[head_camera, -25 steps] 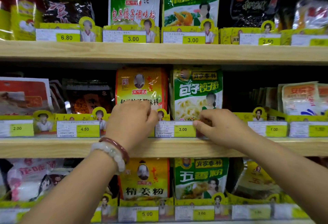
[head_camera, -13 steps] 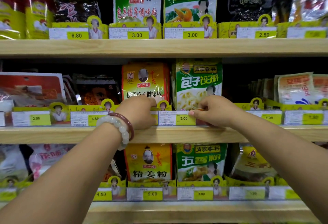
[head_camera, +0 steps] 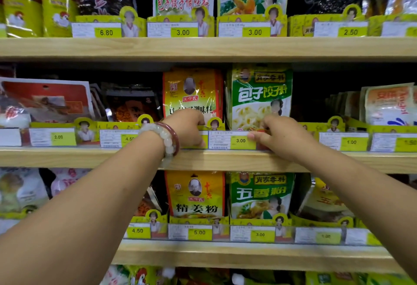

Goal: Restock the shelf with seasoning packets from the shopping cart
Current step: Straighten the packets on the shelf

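A: What is seen at the middle of the frame?

B: The middle shelf [head_camera: 67,157] of a wooden rack is reached by both arms. The left hand [head_camera: 188,127] is placed at the foot of the yellow seasoning packet [head_camera: 191,91], which is stood upright just left of centre. Its fingers are curled over the front edge of the yellow display tray [head_camera: 216,124], and the packet's lower edge is covered by them. Whether the packet itself is gripped cannot be told.

A: And the right hand?

B: The right hand [head_camera: 281,137] is set just right of centre, at the base of the green seasoning packet [head_camera: 259,95]. Its fingers are curled, and something small and red is pinched at the tray front beside the price tag [head_camera: 232,140] marked 3.00. What that red item is cannot be made out.

A: How are the two packets placed?

B: They are stood side by side, upright, almost touching, behind the row of price tags.

A: What else is shown?

B: A pale bead bracelet [head_camera: 165,139] and a dark red bangle [head_camera: 173,134] are worn on the left wrist. More packets are lined on the upper shelf [head_camera: 203,47] across the top of the frame and on the lower shelf [head_camera: 225,255] toward the bottom, each row fronted by yellow price tags.
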